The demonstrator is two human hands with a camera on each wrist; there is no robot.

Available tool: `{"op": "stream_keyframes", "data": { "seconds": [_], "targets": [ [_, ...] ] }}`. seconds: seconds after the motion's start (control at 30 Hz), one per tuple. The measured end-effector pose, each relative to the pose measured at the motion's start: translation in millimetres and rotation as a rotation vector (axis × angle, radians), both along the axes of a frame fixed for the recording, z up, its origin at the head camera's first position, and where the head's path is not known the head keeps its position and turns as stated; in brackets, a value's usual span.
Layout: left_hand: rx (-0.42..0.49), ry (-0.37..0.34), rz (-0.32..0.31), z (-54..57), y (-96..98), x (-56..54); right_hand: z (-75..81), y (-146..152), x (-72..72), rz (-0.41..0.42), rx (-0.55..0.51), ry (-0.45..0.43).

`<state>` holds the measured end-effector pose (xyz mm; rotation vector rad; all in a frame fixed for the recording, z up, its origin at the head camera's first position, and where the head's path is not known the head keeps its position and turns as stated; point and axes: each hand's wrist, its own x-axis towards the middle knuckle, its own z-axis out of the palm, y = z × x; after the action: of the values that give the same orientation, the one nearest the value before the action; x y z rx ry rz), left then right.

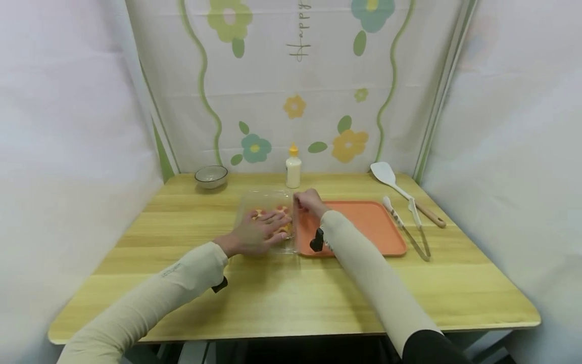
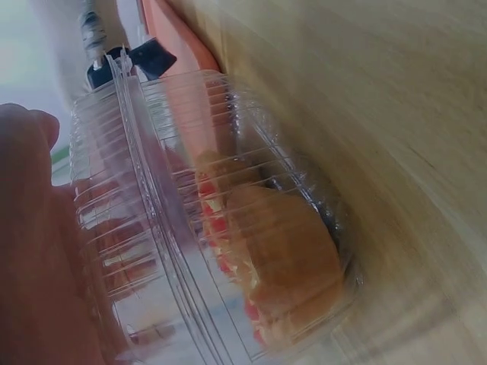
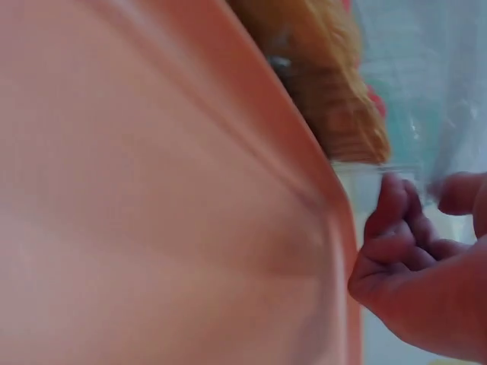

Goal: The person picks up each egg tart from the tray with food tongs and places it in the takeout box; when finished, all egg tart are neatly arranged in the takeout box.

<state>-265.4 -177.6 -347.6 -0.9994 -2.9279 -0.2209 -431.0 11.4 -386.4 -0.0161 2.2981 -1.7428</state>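
A clear plastic clamshell box (image 1: 246, 202) lies on the table with its lid down. Inside are golden-brown baked pieces (image 2: 285, 262) with red and yellow topping. My left hand (image 1: 261, 232) rests on the lid, fingers spread and straight, partly covering the food from above. At the box's right edge, toward the far corner, my right hand (image 1: 311, 201) has its fingers curled at the rim. In the right wrist view, the fingertips (image 3: 392, 190) and thumb pinch the clear plastic edge. An orange tray (image 1: 359, 222) is right beside the box, under my right forearm.
Tongs (image 1: 424, 242) lie just right of the tray, and a white spatula with a wooden handle (image 1: 400, 189) lies behind them. At the back stand a bottle with a yellow cap (image 1: 293, 172) and a glass bowl (image 1: 211, 177). A patterned cloth (image 1: 295, 76) hangs behind the table.
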Motion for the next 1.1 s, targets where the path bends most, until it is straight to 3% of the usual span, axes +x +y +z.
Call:
{"op": "stream_keyframes", "data": {
  "seconds": [0.17, 0.33, 0.47, 0.63, 0.73, 0.83, 0.93, 1.1],
  "targets": [
    [-0.022, 0.004, 0.006, 2.3, 2.5, -0.1, -2.8, -2.3, -2.4, -0.069, -0.042, -0.010],
    [-0.017, 0.001, 0.014, 3.5, 0.6, -0.6, 3.1, -0.6, -1.5, -0.035, -0.027, -0.010],
    [-0.004, 0.003, 0.008, 4.2, 0.9, -0.3, 9.0, 7.4, 9.2, 0.042, 0.019, 0.010],
    [0.010, 0.018, -0.008, 4.5, 0.4, 1.5, 9.0, 30.6, 43.3, 0.307, -0.014, -0.005],
    [0.027, 0.018, -0.007, 4.6, -1.5, 0.7, 8.4, 44.3, 73.1, 0.496, -0.063, -0.055],
    [0.043, 0.005, 0.009, 5.3, -4.6, -0.9, 7.3, 49.1, 97.6, 0.624, -0.111, -0.136],
    [0.048, 0.004, 0.021, 5.8, -7.9, -1.6, 5.4, 45.2, 113.3, 0.672, -0.137, -0.207],
    [0.053, 0.023, 0.009, 2.8, -10.1, -0.2, 0.9, 36.8, 123.2, 0.640, -0.099, -0.226]
  ]
}}
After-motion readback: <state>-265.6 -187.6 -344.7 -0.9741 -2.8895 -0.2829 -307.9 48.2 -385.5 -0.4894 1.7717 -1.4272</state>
